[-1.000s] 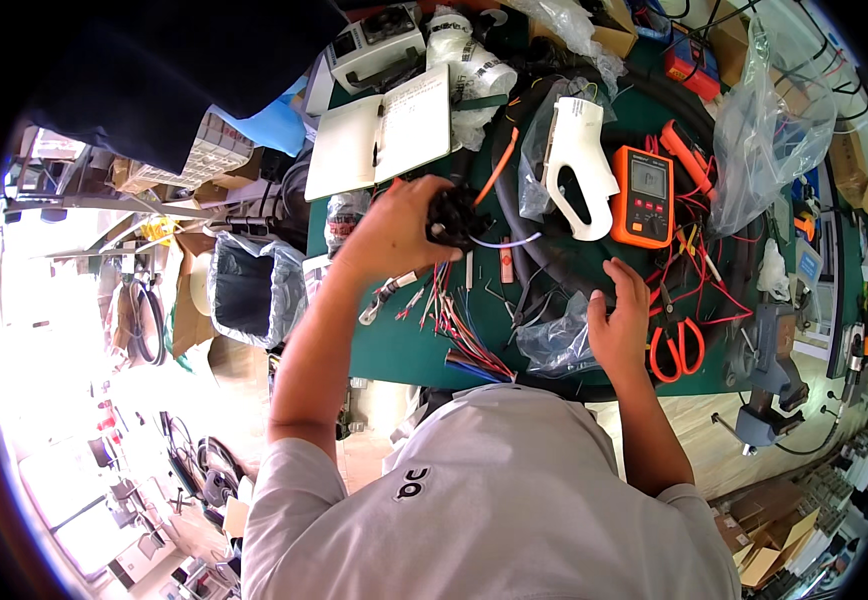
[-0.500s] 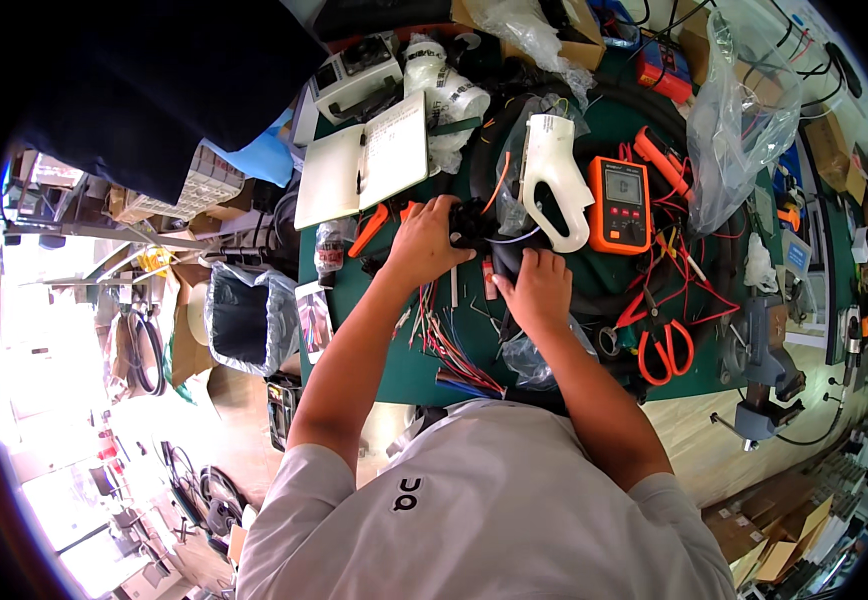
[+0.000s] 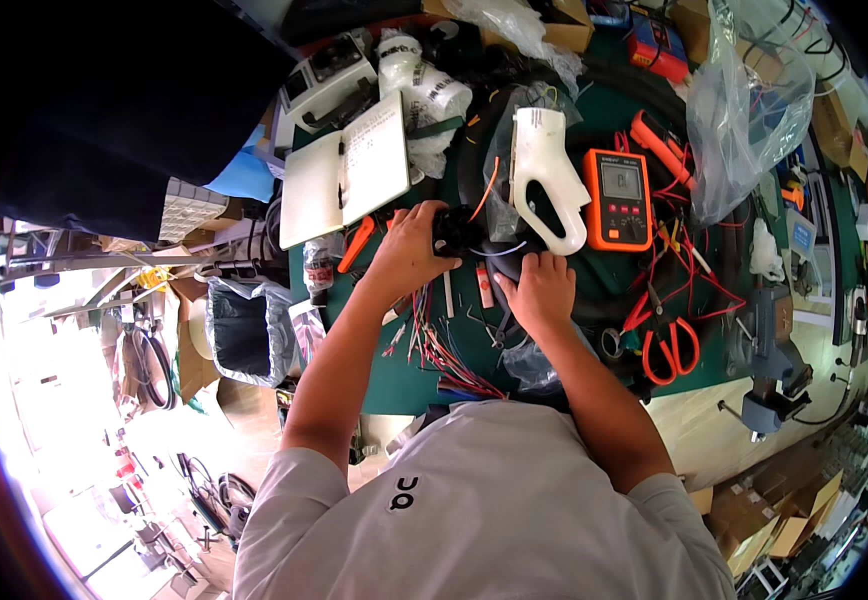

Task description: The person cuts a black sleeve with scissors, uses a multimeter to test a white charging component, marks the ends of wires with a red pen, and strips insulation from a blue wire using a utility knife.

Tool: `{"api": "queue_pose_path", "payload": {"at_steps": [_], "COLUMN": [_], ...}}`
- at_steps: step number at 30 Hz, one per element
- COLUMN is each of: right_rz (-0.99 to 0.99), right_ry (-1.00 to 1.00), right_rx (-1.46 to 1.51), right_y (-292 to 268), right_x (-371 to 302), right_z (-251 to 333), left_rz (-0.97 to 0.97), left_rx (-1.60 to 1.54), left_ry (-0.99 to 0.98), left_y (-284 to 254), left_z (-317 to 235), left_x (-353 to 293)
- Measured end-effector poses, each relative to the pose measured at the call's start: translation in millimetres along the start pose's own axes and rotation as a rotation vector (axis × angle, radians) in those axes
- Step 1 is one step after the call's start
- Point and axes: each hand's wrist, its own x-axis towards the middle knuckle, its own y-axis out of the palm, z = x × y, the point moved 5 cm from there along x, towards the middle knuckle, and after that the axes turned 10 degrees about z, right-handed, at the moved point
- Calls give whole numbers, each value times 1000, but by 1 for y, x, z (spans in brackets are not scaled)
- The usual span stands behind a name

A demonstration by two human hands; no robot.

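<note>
My left hand [image 3: 410, 252] is closed around a black connector-like part [image 3: 457, 230] at the end of a thick black cable. An orange wire [image 3: 487, 190] and a white wire [image 3: 502, 251] stick out beside that part. On the thick black cable [image 3: 507, 264], a little to the right, rests my right hand [image 3: 542, 292] with its fingers curled over it. A white handle-shaped housing [image 3: 546, 180] lies just beyond my right hand. Below the hands are a small red-and-white tube [image 3: 484, 285] and a bundle of thin coloured wires [image 3: 444, 352].
An orange multimeter [image 3: 618, 201] with red leads lies to the right, near red-handled scissors [image 3: 670, 352]. An open notebook [image 3: 346, 172] is at the left, beside an orange-handled tool [image 3: 357, 244]. A bench vise [image 3: 774, 350] is at the right edge. A lined bin [image 3: 247, 330] stands left of the table.
The view has shifted slightly, so things on the left sit farther left. Both hands keep nearly the same hold on the black part and cable.
</note>
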Motion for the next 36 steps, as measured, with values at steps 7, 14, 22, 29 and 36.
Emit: {"api": "queue_pose_path", "payload": {"at_steps": [7,14,22,29,36], "right_rz": [-57,-135,478,437,396], "right_ry": [-100,-231,-417,-710,-861], "right_rx": [127,273,219,170,135], "right_y": [-26,-62,20,49,65], "right_x": [-23,-80,-97,-129,-143], "right_z": [-10,-17,55,88,92], "left_rz": [34,31,-200,-270,-156], "left_rx": [26,-28,-21,-33,-87], "left_ry": [91,14,-153,-242,-71], "left_y": [19,41,12,7,41], "left_z": [-21,-29,-16,-3,-30], "left_x": [-55,-97,-151,-187,-164]}}
